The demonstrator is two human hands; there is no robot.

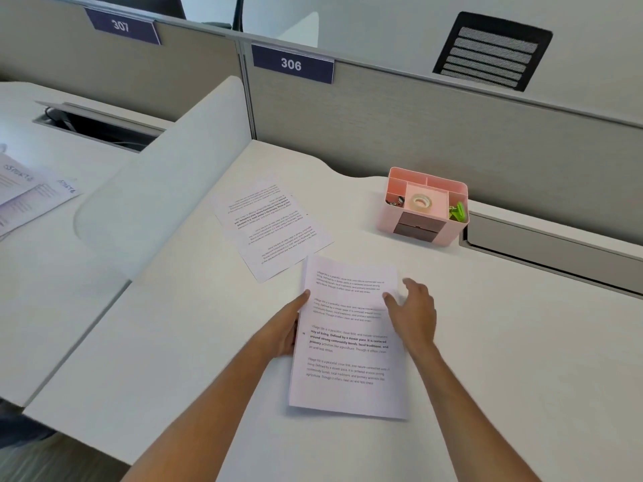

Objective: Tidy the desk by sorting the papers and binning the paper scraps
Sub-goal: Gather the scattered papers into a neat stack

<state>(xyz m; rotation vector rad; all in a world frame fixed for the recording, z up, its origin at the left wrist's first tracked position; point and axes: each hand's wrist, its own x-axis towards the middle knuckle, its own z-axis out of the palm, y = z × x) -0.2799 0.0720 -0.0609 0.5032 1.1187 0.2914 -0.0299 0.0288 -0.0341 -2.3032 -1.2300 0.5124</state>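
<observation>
**A:** Start with the big picture: what's on the bench (pixel 487 342) and what's the step?

**B:** Two lots of printed paper. The near sheets (pixel 348 342) lie in front of the person, text facing them; the far sheets (pixel 271 227) lie just beyond, skewed and turned upside down, one corner nearly meeting the near sheets' top edge. I'd judge the step is squaring up the near sheets before adding the rest.

**A:** How to do that well?

**B:** Push both long edges inward together, evenly, so the sheets align without buckling. Then turn the far sheets round so the text runs the same way before stacking. I can't see any scraps or a bin from here.

**A:** And the hands?

**B:** The left hand (pixel 285 332) lies along the left edge, fingers straight, forefinger reaching up the margin; whether the thumb is tucked beneath, I can't tell. The right hand (pixel 414 314) is spread loosely, thumb on the paper near the right edge, fingers past it, holding nothing.

**A:** Anything smaller?

**B:** A pink organiser (pixel 426 207) well behind, with a tape roll (pixel 421 202) in it.
</observation>
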